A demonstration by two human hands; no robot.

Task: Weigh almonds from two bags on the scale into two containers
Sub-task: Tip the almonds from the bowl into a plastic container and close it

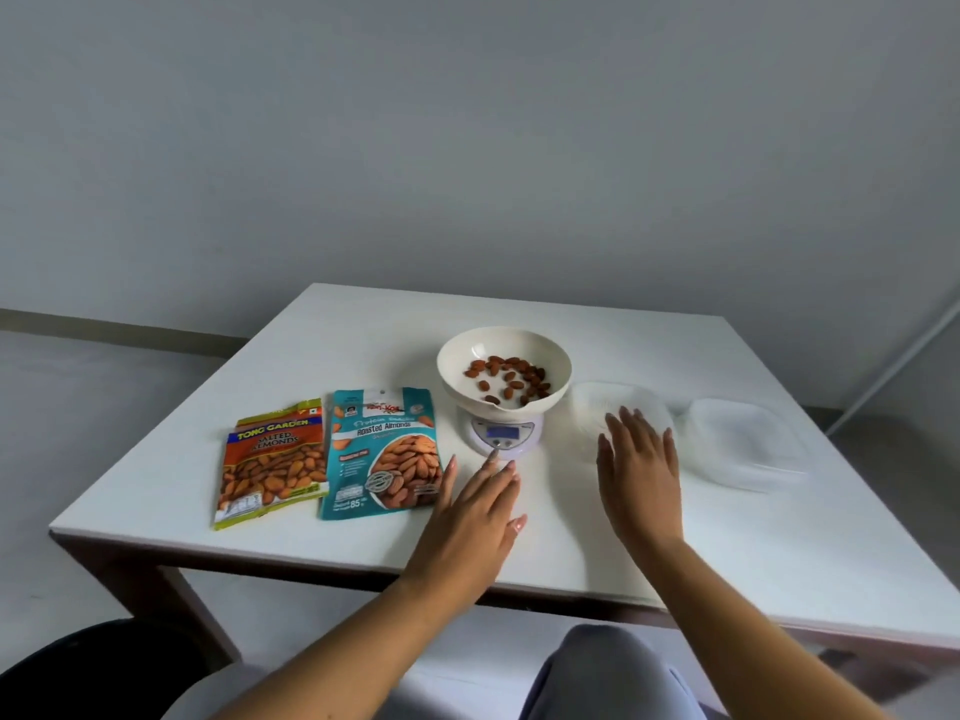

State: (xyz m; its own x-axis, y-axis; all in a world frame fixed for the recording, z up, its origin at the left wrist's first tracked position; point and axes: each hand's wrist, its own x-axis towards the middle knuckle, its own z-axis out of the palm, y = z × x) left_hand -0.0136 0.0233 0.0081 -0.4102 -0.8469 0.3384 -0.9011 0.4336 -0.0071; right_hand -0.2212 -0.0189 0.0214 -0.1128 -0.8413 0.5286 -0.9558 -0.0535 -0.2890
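**Both hands open over the table, almonds in the scale bowl**

We see the almonds (511, 379) in the bowl (452, 366) on the scale (504, 433), mid-table. Our left hand (478, 517) hovers empty, fingers spread, before the scale; our right hand (641, 472) is open, holding nothing, beside the near container (592, 413). The second container (743, 444) sits nearer the right edge. The orange bag (270, 459) and teal bag (384, 454) lie near the left front edge. The far side is bare.

I see a white table (649, 537) with dark brown legs standing against a plain grey wall (467, 137). The floor (78, 433) is pale grey, with a low skirting strip along the wall on the left. Light is soft and even.
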